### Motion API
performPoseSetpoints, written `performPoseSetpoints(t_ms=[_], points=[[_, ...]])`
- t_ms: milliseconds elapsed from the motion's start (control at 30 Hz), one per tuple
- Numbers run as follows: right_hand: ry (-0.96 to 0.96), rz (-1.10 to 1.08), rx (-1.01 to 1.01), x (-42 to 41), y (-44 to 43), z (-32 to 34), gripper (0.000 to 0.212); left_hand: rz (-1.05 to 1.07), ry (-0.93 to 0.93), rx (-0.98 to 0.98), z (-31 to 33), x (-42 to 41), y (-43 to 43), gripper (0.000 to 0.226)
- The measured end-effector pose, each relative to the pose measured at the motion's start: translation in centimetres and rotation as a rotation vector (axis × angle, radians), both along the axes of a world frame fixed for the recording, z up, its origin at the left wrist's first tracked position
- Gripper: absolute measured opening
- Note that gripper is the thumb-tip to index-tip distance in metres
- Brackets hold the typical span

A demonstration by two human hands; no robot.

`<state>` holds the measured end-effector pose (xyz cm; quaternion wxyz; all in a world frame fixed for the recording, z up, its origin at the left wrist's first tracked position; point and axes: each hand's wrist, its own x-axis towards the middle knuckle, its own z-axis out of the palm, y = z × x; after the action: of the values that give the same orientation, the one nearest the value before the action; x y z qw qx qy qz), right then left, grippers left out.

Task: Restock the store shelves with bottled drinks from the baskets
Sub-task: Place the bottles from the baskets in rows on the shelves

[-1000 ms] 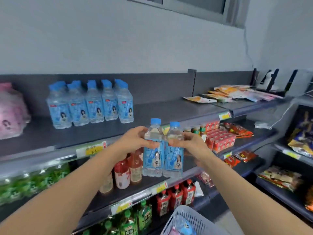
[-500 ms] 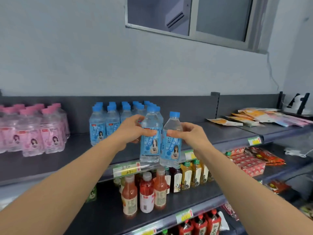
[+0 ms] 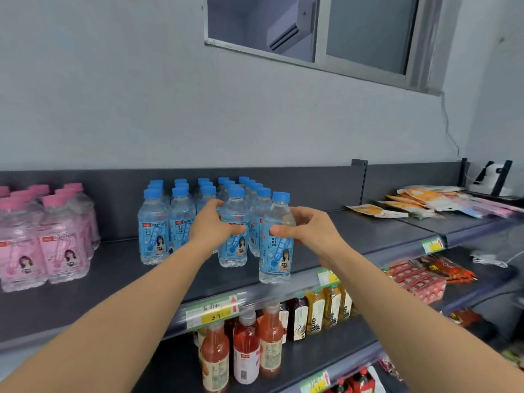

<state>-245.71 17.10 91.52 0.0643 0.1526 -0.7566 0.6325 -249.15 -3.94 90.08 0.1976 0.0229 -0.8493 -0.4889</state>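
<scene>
On the top shelf [image 3: 368,236], a block of bottles [image 3: 181,217] stands in rows near the middle, against the back panel. The left hand [image 3: 212,228] grips a first bottle [image 3: 234,245] at the block's front. The right hand [image 3: 312,231] grips a second bottle [image 3: 276,251] just right of it, nearer the shelf's front edge. Another bottle group [image 3: 56,236] stands well left, and flat packets [image 3: 411,202] lie far right. On the lower shelf [image 3: 326,353], juice bottles [image 3: 243,355] stand beneath the hands.
</scene>
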Motion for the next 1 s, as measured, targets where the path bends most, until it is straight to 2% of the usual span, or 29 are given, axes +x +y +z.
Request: performPoseSetpoints(t_ms=[333, 500, 733, 867, 1000], points=[[-0.007, 0.018, 0.034, -1.6, -0.3, 0.1, 0.041, 0.077, 0.001, -0.019, -1.3, -1.9, 1.2, 0.067], [-0.002, 0.035, 0.057, -2.1, -0.4, -0.1, 0.037, 0.08, 0.014, -0.038, -1.4, -2.4, 1.5, 0.069], [-0.005, 0.042, 0.075, -2.3, -1.3, -0.1, 0.056, 0.02, -0.016, -0.061, -1.4, -2.1, 1.1, 0.076], [0.008, 0.055, 0.094, -2.4, -2.9, 0.5, 0.057, -0.016, -0.059, -0.071, -1.7, -1.0, 0.1, 0.065], [0.057, 0.047, 0.175, -2.6, -5.8, 1.3, 0.069, -0.066, -0.127, -0.085, -2.3, 0.5, -2.0, 0.047]])
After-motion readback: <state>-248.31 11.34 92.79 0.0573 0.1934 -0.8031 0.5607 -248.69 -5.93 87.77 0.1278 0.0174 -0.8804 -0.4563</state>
